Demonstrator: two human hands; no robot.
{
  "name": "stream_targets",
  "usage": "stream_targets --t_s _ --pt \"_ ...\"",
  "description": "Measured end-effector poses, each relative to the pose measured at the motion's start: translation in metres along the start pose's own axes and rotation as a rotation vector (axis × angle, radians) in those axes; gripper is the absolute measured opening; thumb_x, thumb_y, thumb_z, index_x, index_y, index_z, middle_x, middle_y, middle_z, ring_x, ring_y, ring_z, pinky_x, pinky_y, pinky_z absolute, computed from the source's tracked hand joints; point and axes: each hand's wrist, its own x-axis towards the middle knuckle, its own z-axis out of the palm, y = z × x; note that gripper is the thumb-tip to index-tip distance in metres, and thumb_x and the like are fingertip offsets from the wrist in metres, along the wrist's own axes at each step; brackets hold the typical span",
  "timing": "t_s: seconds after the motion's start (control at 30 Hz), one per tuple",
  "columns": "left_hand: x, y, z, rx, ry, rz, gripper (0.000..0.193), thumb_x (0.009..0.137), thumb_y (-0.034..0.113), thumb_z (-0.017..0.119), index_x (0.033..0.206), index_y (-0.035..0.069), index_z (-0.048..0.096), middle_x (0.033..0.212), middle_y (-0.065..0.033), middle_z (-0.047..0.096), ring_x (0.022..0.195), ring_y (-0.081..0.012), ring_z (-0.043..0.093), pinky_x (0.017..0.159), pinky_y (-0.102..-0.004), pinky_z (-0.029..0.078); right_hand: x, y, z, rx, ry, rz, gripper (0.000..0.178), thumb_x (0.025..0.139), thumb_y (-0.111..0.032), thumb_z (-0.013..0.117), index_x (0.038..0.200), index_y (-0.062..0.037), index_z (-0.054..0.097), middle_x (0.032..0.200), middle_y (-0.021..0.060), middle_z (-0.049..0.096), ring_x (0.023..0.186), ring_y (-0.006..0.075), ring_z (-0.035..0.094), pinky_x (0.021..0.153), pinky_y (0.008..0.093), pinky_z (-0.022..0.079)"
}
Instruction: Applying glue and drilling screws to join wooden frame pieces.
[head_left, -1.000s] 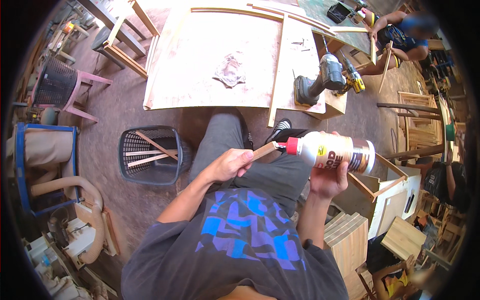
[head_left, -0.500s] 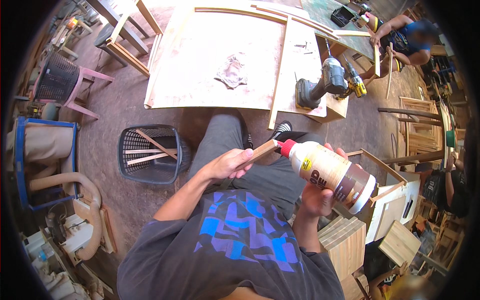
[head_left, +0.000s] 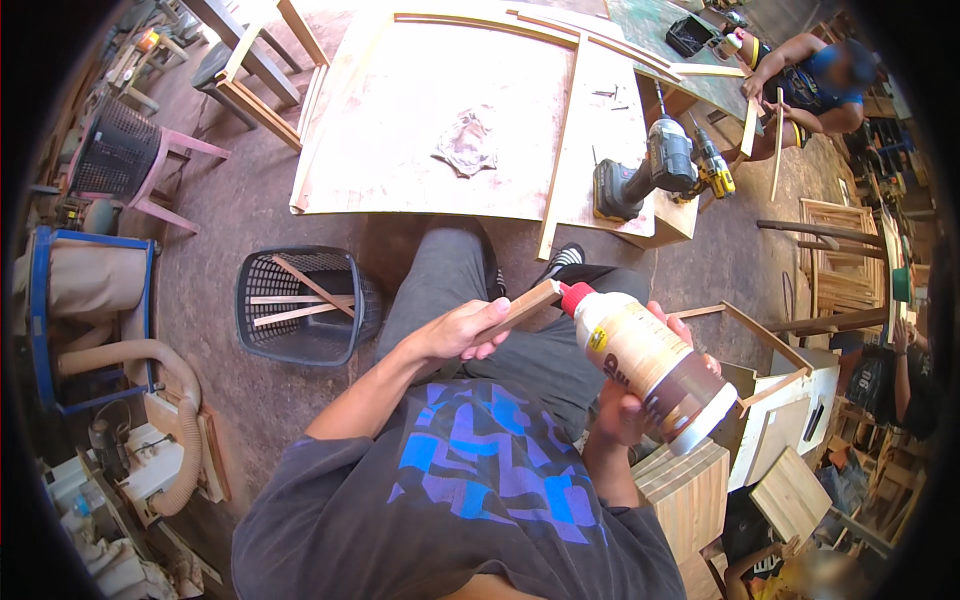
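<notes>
Tilted further since a second ago, the glue bottle [head_left: 648, 368] points its red nozzle at eleven o'clock onto the wood strip [head_left: 522, 308]. Right hand [head_left: 628, 410] wraps the brown-labelled bottle; left hand [head_left: 462, 330] fingers clasp the strip, above the lap.

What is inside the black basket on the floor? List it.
The black basket holds a few thin wooden strips, lying crossed and slanted, one poking above the rim. Through the mesh the bottom shows dark; anything small lying under the strips cannot be made out.

plywood sheet [head_left: 400, 110] | on it: rag [head_left: 466, 142], wood strips [head_left: 562, 150]; drill [head_left: 645, 170]
</notes>
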Motion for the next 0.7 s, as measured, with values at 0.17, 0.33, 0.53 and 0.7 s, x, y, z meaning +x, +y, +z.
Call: stream_targets --t_s 0.17,0.33,0.53,0.7 --pt "0.0 -0.002 0.001 -0.034 0.018 -0.039 0.069 0.104 0.067 0.034 0.078 0.007 0.056 0.059 0.0011 0.051 0.046 -0.0055 0.042 0.043 -0.0228 0.034 -0.004 0.002 -0.003 -0.139 -0.048 -0.092 0.109 0.084 -0.068 0.071 0.154 -0.0097 0.011 0.146 0.0236 0.041 0.134 0.0476 0.048 0.11 0.0598 0.044" --pt "0.0 -0.006 -0.002 -0.03 0.082 -0.049 0.069 0.103 0.068 0.036 0.078 0.007 0.056 0.059 0.0014 0.051 0.046 -0.0052 0.042 0.043 -0.0226 0.034 -0.002 -0.004 -0.003 -0.114 -0.014 -0.034 0.107 0.084 -0.067 0.07 0.154 -0.0114 0.011 0.145 0.0241 0.042 0.132 0.0482 0.05 0.107 0.0605 0.046" --pt "0.0 -0.007 -0.009 0.026 0.028 0.018 0.066 0.104 0.064 0.04 0.081 0.005 0.058 0.062 0.0007 0.052 0.049 -0.005 0.044 0.045 -0.0212 0.036 0.005 -0.01 -0.004 -0.043 0.057 -0.038 0.101 0.087 -0.06 0.072 0.155 -0.0159 0.012 0.147 0.026 0.04 0.13 0.0505 0.051 0.104 0.0622 0.048" --pt "-0.001 -0.003 -0.009 0.085 -0.016 0.027 0.064 0.104 0.061 0.041 0.081 0.004 0.058 0.063 0.0007 0.053 0.05 -0.0054 0.045 0.045 -0.0214 0.036 0.006 -0.01 -0.006 0.055 -0.015 -0.052 0.096 0.089 -0.052 0.072 0.156 -0.0167 0.012 0.148 0.0264 0.04 0.13 0.0512 0.051 0.104 0.0622 0.048"
